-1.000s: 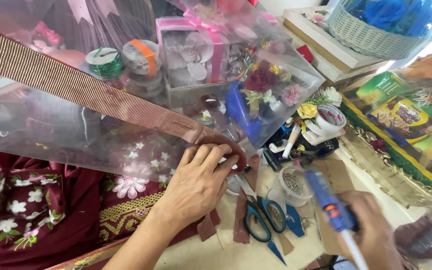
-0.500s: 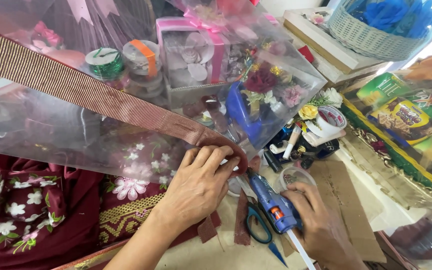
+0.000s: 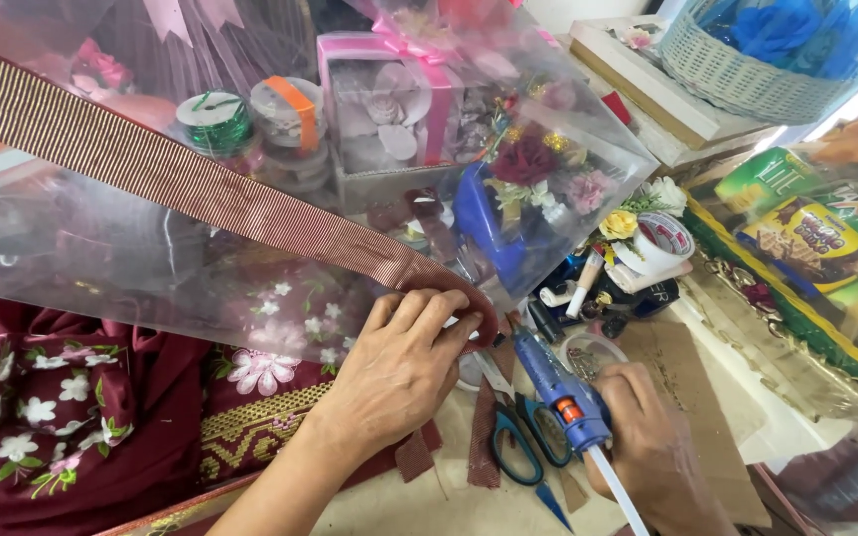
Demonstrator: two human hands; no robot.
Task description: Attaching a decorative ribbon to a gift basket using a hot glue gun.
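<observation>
Closest to me, low and right of centre, the right hand (image 3: 652,452) is wrapped around the grip of a blue glue gun (image 3: 558,387), its nozzle aimed up-left toward the end of the brown ribbed ribbon (image 3: 201,189). The left hand (image 3: 399,362) lies with its fingers pressed together, flat over that ribbon end where it meets the clear cellophane wrap (image 3: 101,258), at mid-frame.

The nozzle sits just beside those fingertips, so I'd worry about hot glue or the hot tip touching skin. It could also scorch or pucker the thin cellophane if it lingers. Teal-handled scissors (image 3: 523,447) lie just under the gun on the counter (image 3: 419,501), easy to drip on.

Further up the frame sit ribbon spools (image 3: 215,119), a pink-bowed box (image 3: 389,109) and a woven basket (image 3: 737,79).

Compared with a second ago, the gun has come up from the lower right edge toward the ribbon end; the left hand hasn't moved.
</observation>
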